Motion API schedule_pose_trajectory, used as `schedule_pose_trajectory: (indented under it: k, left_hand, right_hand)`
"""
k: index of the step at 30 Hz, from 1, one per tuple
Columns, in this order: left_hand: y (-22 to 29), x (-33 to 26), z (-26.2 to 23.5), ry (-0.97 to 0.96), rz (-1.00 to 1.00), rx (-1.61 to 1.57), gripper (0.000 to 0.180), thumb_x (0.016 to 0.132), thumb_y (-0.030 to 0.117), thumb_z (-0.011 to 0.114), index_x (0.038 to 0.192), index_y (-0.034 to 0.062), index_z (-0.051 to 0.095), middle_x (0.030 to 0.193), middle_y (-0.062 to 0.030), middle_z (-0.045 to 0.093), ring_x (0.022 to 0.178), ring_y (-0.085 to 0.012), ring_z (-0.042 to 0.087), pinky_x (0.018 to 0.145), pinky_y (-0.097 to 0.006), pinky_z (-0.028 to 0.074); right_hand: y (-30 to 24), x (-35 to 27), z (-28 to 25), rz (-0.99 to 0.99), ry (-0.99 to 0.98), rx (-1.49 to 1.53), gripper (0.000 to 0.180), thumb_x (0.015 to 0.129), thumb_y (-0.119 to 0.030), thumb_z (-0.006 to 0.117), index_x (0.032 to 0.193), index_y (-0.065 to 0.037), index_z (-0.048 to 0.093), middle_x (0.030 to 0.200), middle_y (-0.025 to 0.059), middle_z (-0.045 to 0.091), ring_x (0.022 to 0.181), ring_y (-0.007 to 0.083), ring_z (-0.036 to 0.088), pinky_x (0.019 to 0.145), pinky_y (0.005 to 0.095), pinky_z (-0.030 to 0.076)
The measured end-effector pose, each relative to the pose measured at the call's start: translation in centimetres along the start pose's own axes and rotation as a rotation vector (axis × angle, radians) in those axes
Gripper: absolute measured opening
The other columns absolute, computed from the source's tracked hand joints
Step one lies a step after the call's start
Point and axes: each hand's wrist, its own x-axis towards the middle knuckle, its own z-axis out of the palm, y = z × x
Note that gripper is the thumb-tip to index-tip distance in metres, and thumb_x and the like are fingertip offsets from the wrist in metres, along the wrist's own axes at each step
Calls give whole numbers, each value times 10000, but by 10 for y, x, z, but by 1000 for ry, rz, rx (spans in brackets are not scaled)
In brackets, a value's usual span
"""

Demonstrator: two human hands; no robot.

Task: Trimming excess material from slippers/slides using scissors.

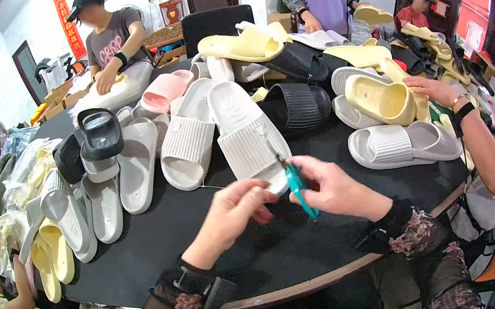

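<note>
The surface (167, 261) in front of me is crowded, and the bare strip along my edge leaves little margin: a slide shoved my way could run over the rim. Beyond that strip stands the heap (242, 48), loosely piled, one slide lying across another; if I nudged a lower one, the upper ones might tumble into my working spot. The grey slide (231, 101) I'm busy with lies right before me, toe end nearest, just beside a second grey slide (190, 141). I see nothing pinning it down firmly, so it could swivel under pressure. My left hand (235, 213) has its fingertips drawn together by the toe; I can't tell whether they grip anything or touch the slide. My right hand (333, 189) is curled round the teal snips (298, 188), their tips at or just over the ribbed strap (253, 147); how far the blades are parted I can't make out. A nick seems the likeliest trouble: if the slide turned or the snips slipped, the points could gouge that strap or catch my left fingertips, which are close by. Last, a fine thread (213, 187) shows near the second slide's toe; snagged, it could pull the fingers off line.
</note>
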Motion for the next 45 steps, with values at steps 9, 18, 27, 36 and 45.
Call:
schedule_pose_trajectory:
  k: [9, 18, 27, 36, 45]
  left_hand:
    - [14, 1, -40, 602, 204, 372, 165, 922, 115, 492, 975, -4, 593, 849, -40, 613, 685, -67, 548, 617, -206, 464]
    - [22, 28, -43, 488, 455, 1070, 389, 775, 176, 681, 1114, 25, 564, 1233, -216, 517, 1148, -344, 479, 953, -409, 383]
    - [71, 69, -64, 90, 104, 1756, 699, 681, 511, 704, 1237, 116, 552, 1351, -237, 394, 1279, -408, 314, 1056, -488, 237]
    - [72, 85, -30, 52, 38, 1550, 520, 744, 385, 691, 1114, 32, 602, 816, -185, 641, 828, -324, 621, 815, -387, 456]
    - [85, 83, -46, -2, -292, 1164, 322, 857, 292, 601, 885, -29, 605, 646, -44, 603, 610, -96, 568, 547, -267, 450]
  right_hand:
    - [-45, -6, -53, -90, 220, 544, 452, 861, -89, 599, 1259, 19, 412, 790, 67, 570, 687, 121, 565, 611, 238, 479]
    - [21, -7, -60, -17, 350, 758, 369, 878, -150, 591, 1199, -10, 477, 769, 60, 574, 652, 134, 583, 568, 247, 486]
    - [45, -6, -54, 97, 201, 728, 367, 881, -145, 596, 1185, 16, 470, 798, 66, 560, 706, 124, 577, 620, 260, 506]
    - [56, -7, -54, 123, 182, 707, 423, 862, -258, 629, 1185, -33, 473, 745, 20, 595, 582, 87, 578, 416, 194, 378]
    - [48, -10, -56, 131, 172, 715, 399, 861, -252, 629, 1149, -15, 487, 726, 18, 590, 557, 82, 564, 407, 201, 379]
